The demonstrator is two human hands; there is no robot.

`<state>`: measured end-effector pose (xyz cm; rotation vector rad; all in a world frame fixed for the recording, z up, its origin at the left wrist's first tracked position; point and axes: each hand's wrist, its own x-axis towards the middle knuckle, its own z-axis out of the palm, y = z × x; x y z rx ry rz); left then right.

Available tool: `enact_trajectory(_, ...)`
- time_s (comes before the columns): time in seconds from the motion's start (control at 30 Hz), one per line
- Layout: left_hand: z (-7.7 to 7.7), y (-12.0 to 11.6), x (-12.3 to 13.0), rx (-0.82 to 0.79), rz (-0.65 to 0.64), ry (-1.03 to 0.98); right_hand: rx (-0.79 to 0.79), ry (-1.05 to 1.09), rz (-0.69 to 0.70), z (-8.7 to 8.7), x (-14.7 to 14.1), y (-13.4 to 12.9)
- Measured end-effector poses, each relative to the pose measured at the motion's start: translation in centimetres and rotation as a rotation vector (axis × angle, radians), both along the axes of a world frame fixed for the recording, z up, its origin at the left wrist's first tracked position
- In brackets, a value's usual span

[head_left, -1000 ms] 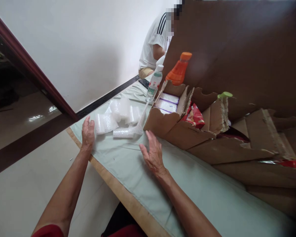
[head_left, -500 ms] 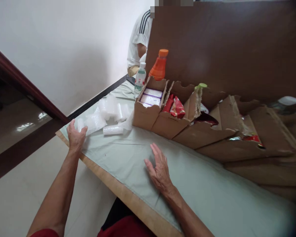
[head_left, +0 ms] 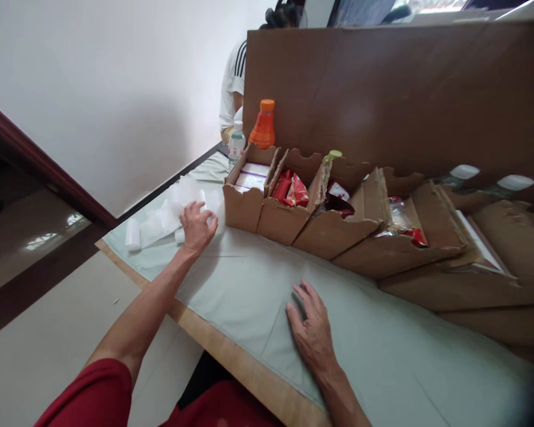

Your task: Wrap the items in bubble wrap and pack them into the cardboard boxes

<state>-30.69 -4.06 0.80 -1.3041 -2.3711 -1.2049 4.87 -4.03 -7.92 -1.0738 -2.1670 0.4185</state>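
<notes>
At the left of the table, several pieces of bubble wrap (head_left: 160, 220) lie in a loose pile, one of them a small upright roll (head_left: 133, 235). My left hand (head_left: 197, 228) is over the near right side of this pile, its fingers bent and apart, partly covering the wrap beneath; I see nothing held in it. My right hand (head_left: 312, 323) rests low over the pale green cloth (head_left: 244, 284), fingers loosely spread and holding nothing.
A row of cardboard bins (head_left: 242, 210) holds white packs (head_left: 251, 176), red packets (head_left: 293, 188) and other goods. Behind stand a water bottle (head_left: 236, 144), an orange bottle (head_left: 263, 126) and a tall brown board (head_left: 382, 95). A person in a white shirt (head_left: 231, 83) sits beyond.
My left hand has moved right, from the left end of the bubble wrap to its right part. My right hand has shifted slightly right and nearer. The view has turned a little right.
</notes>
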Motion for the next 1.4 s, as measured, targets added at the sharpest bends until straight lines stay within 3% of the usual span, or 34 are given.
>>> enact_trajectory(0.13, 3.1, 1.5, -1.1, 0.041, 0.038, -0.02, 0.029, -0.024, 0.021, -0.6, -0.2, 0.2)
enact_trajectory(0.27, 5.1, -2.4, -3.4, 0.151, 0.013, -0.087, 0.045, -0.04, 0.044, -1.0, -0.1, 0.4)
enact_trajectory(0.33, 4.7, -5.6, -4.5, 0.204, 0.038, -0.152, 0.057, -0.048, 0.063, -0.9, -0.1, 0.6)
enact_trajectory(0.43, 2.3, -10.4, -5.9, 0.163, 0.193, -0.229, 0.078, -0.056, 0.09, -0.7, -0.1, 0.7)
enact_trajectory(0.57, -1.3, -13.7, -7.5, 0.086, 0.351, -0.243, 0.104, -0.063, 0.087, -0.4, -0.2, 0.7)
enact_trajectory(0.73, -2.9, -12.9, -7.4, 0.02, 0.388, -0.164, 0.092, -0.072, 0.068, -0.6, -0.3, 0.7)
enact_trajectory(0.83, -2.8, -12.6, -6.5, 0.002, 0.397, -0.117, 0.099, -0.079, 0.062, -0.8, -0.3, 0.8)
enact_trajectory(0.97, -1.9, -13.0, -4.6, -0.049, 0.388, 0.108, 0.115, -0.081, 0.06, -0.7, -0.3, 0.7)
enact_trajectory(1.1, -0.9, -11.4, -3.3, -0.165, 0.237, 0.271, 0.107, -0.091, 0.079, -0.5, -0.2, 0.7)
enact_trajectory(1.27, -0.4, -7.8, -3.9, -0.395, 0.058, 0.229, 0.099, -0.057, 0.087, -0.8, -0.6, 1.0)
enact_trajectory(1.33, -0.5, -7.5, -3.2, -0.388, 0.054, 0.215, 0.058, -0.043, 0.075, -0.3, -0.5, 0.4)
enact_trajectory(1.4, -1.0, -7.8, -0.9, -0.279, 0.042, 0.24, -0.003, -0.035, 0.059, 0.9, 0.2, -1.2)
